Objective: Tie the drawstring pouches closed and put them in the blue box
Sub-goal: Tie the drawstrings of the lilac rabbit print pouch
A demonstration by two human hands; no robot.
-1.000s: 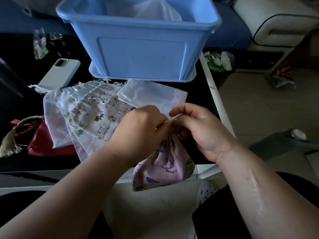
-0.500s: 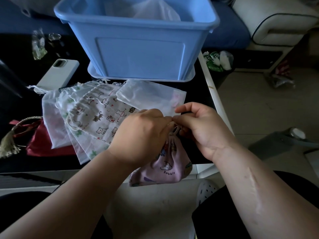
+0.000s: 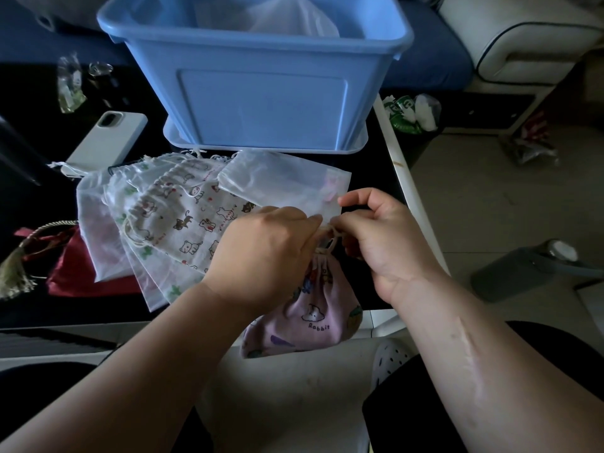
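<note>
Since a second ago the neck of the pink pouch (image 3: 313, 317) has drawn in tighter, and a loop of its drawstring (image 3: 333, 235) now shows between the two hands; in the head view the left hand (image 3: 264, 253) has its back to the camera, fingers curled and pinching the cord, and it hides much of the pouch's left side; the right hand (image 3: 385, 243) pinches the cord from the other side between thumb and curled fingers; the pouch hangs from the cord over the near edge of the black table (image 3: 32, 197), its gathered mouth just below the fingers; behind the hands a fanned pile lies flat on the table: a cat-print pouch (image 3: 186, 220), a sheer white pouch (image 3: 281, 181) whose near corner the hands cover, and a plain white pouch (image 3: 94, 230) at the left; the blue box (image 3: 261, 103) stands beyond the pile on its lid (image 3: 264, 146), with a white pouch (image 3: 294, 18) inside it; a phone (image 3: 108, 138) lies face down left of the box, touching the pile's far corner; a red pouch (image 3: 68, 271) with a tassel (image 3: 16, 269) lies partly under the pile at the left; a grey bottle (image 3: 523, 266) lies on the floor to the right.
</note>
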